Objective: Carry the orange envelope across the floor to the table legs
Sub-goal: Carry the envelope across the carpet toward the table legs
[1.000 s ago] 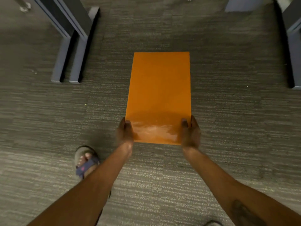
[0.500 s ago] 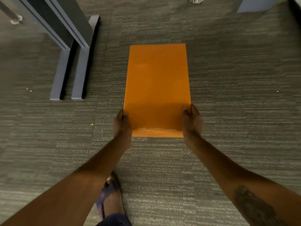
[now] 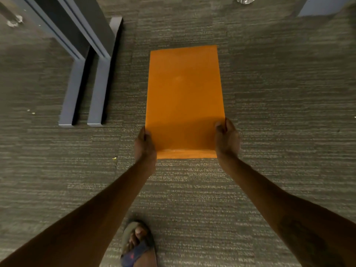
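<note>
A plain orange envelope (image 3: pixel 184 97) is held flat and lengthwise in front of me, above the grey carpet. My left hand (image 3: pixel 144 146) grips its near left edge, thumb on top. On the near right edge my right hand (image 3: pixel 227 139) holds it the same way. Two grey-blue table legs (image 3: pixel 96 83) with long flat feet stand on the floor to the left of the envelope, their near ends about level with my hands.
Grey striped carpet (image 3: pixel 279 93) covers the floor. A sandalled foot (image 3: pixel 137 245) steps at the bottom centre. Another blue-grey furniture base (image 3: pixel 323 6) sits at the top right, and a shiny round foot (image 3: pixel 245 0) at the top edge.
I have walked forward: the table legs have slid nearer and lower in view, and the foot has stepped into view at the bottom. Both hands keep the same hold on the envelope.
</note>
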Motion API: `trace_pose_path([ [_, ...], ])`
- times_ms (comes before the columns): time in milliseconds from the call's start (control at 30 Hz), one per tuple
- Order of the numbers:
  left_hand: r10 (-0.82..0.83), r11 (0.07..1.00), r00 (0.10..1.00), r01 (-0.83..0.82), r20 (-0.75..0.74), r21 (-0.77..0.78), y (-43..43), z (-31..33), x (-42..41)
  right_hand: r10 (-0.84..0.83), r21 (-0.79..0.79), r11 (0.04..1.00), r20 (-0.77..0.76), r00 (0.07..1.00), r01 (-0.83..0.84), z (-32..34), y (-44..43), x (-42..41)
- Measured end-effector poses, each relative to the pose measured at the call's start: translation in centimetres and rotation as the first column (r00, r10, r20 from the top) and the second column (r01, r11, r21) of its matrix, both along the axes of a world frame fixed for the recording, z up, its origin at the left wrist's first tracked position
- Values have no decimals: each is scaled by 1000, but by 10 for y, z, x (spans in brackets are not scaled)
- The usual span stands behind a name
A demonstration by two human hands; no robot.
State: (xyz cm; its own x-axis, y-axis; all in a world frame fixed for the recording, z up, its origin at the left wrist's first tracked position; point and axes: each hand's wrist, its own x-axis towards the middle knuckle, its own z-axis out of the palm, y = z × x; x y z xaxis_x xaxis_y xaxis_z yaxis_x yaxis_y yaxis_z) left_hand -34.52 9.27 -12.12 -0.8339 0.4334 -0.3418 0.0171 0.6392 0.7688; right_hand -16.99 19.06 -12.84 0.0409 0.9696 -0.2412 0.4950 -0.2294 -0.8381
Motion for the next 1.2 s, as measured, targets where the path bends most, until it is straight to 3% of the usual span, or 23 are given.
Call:
trace_pose_path([
  [533,-84,987,989,66,-122,-146,1,48,24,203,5,979,129,971,-205,34,-9,13],
  [867,-56,992,993,43,-103,-123,-13,54,27,237,-62,971,112,965,-231,57,-17,26],
  [1100,-19,995,999,13,-49,-102,-8,40,20,237,-89,969,89,968,-229,34,-9,18],
  [1200,20,986,1000,-24,-21,-165,-6,25,8,229,-132,967,92,969,-216,16,-8,5],
])
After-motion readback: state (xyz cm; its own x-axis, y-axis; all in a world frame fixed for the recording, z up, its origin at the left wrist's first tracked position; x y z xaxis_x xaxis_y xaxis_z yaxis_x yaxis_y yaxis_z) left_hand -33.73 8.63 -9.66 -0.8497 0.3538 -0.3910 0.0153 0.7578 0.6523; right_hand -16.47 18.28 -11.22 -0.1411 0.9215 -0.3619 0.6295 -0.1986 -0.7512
